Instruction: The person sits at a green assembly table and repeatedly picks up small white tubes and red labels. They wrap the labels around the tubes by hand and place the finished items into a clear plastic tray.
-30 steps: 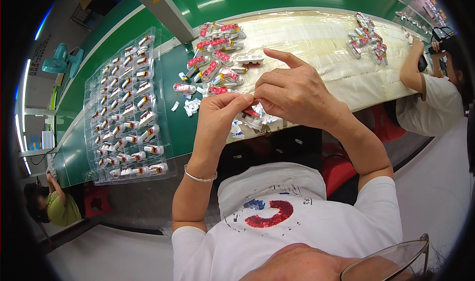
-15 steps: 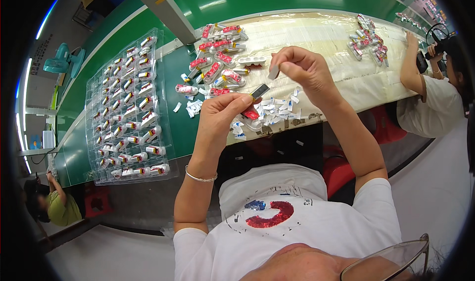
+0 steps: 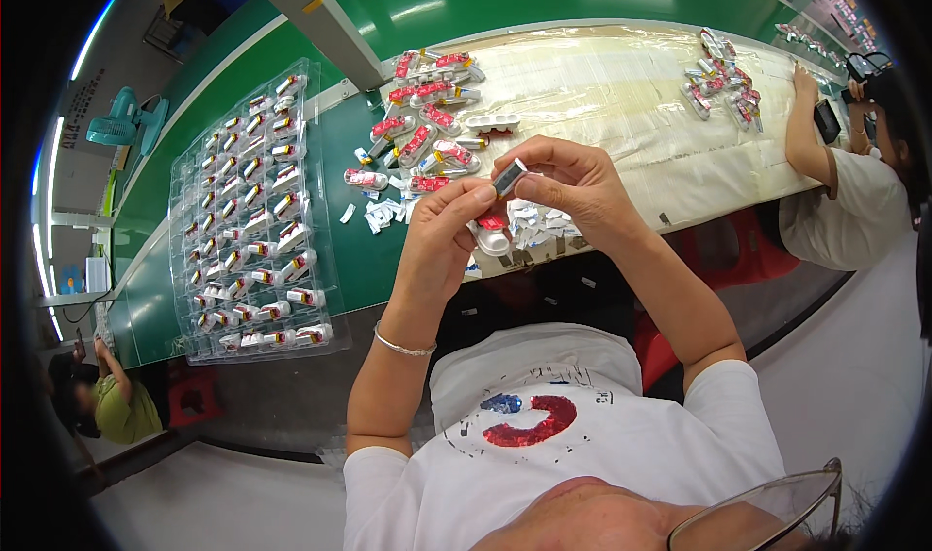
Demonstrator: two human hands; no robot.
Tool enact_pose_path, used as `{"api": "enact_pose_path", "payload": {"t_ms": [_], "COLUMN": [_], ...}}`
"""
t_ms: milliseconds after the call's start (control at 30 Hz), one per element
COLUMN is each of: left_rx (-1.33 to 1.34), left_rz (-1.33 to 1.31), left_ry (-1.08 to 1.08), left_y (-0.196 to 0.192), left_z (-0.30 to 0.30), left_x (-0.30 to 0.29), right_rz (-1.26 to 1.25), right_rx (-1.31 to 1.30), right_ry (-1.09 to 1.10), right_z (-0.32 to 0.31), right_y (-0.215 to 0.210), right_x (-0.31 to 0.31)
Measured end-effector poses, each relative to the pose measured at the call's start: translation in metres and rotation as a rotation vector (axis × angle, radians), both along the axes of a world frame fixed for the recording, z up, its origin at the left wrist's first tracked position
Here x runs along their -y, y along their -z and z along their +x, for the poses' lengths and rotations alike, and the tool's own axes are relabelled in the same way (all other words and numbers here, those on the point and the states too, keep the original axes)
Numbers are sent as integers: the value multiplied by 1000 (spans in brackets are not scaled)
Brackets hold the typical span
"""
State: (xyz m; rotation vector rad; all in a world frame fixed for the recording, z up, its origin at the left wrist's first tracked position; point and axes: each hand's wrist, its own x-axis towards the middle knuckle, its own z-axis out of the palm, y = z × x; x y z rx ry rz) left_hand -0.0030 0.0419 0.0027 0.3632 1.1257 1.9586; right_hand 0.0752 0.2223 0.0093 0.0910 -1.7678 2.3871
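Both hands raised together above the near edge of the bench. Left hand (image 3: pixel 442 235) curled, thumb and forefinger pinched toward the small grey-white piece (image 3: pixel 509 176), touching its lower left end. Right hand (image 3: pixel 573 184) closed over the same piece from the right, fingertips (image 3: pixel 529 167) pressed on its upper end (thumb underneath, mostly hidden). Neither grip loose: fingers of both hands drawn in tight, only the little piece showing between them, tilted up to the right. Just below the hands, a white-and-red part (image 3: pixel 490 234), partly covered by the left palm; impossible to tell whether held by the lower fingers or lying on the bench. Thin bracelet (image 3: pixel 403 345) round the left wrist.

On the taped, cream-coloured bench top (image 3: pixel 621 85), beyond the hands, a loose heap of red-and-white parts (image 3: pixel 432 114), and nearer, scattered small white scraps (image 3: pixel 383 211). To the left, on the green belt (image 3: pixel 340 143), a clear plastic tray (image 3: pixel 254 211) filled in rows with the same kind of parts (one to a pocket). Farther right along the bench, a second small heap of parts (image 3: pixel 723 80), beside another person's arm (image 3: pixel 806 124) resting on the bench edge. Low at the far left, a person in a green shirt (image 3: pixel 121 410).
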Motion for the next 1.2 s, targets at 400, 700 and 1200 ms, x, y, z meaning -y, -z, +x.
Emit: {"api": "enact_pose_path", "payload": {"t_ms": [400,700,1200], "left_rx": [-217,-436,-563], "left_rz": [-41,-40,32], "left_ry": [-136,-385,-555], "left_y": [-18,-9,-9], "left_z": [26,34,35], "left_x": [0,-1,-5], "right_rz": [-20,20,254], "right_rx": [-92,-42,-26], "right_ry": [177,174,126], "right_z": [-2,3,13], "right_y": [-6,-15,-35], "right_x": [12,16,19]}}
